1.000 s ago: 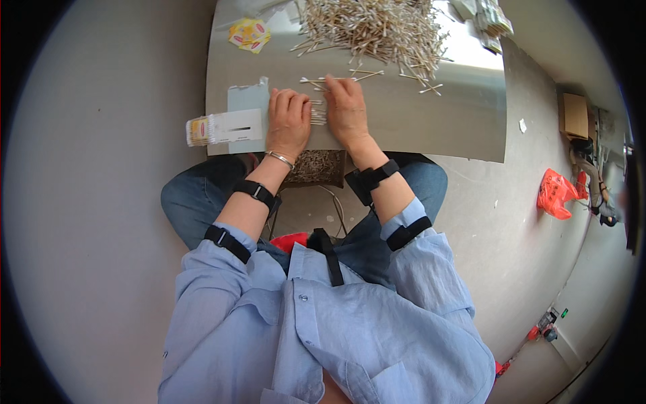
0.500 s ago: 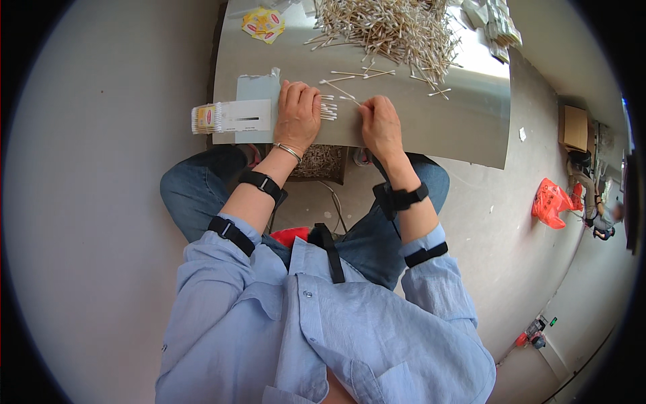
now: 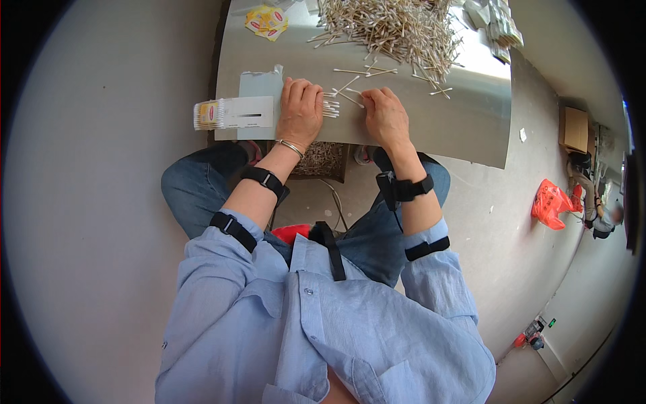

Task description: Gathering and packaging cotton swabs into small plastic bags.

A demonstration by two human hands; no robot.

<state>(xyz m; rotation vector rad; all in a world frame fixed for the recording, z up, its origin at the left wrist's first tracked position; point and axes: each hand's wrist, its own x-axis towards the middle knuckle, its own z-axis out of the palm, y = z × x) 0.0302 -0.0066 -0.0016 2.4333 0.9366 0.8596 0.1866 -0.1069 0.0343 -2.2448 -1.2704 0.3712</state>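
Observed from beside the bench. Left hand [image 3: 301, 111] closed over a small bundle of thin wooden swabs with white cotton heads [image 3: 331, 108]; the heads poke out on its right side, in a loose stack on the grey metal table [image 3: 457, 114]. Underside of that grip hidden. Right hand [image 3: 387, 118] near by, thumb and fingers drawn together at the ends of a few stray swabs [image 3: 346, 99]; cannot tell whether one is pinched.

Left of the bundle: a flat white card [image 3: 249, 112] over a pale blue-grey sheet [image 3: 261, 84], a clear pack of swabs with a yellow label [image 3: 210, 114] at its outer end. Large heap of loose swabs [image 3: 397, 30] at the far side.

Technique, my judgement: left fingers should be firm but light, since thin sticks roll and fan. Right should take sticks by the shaft, sparing the cotton, and square the heads level. Crossed strays want turning parallel first
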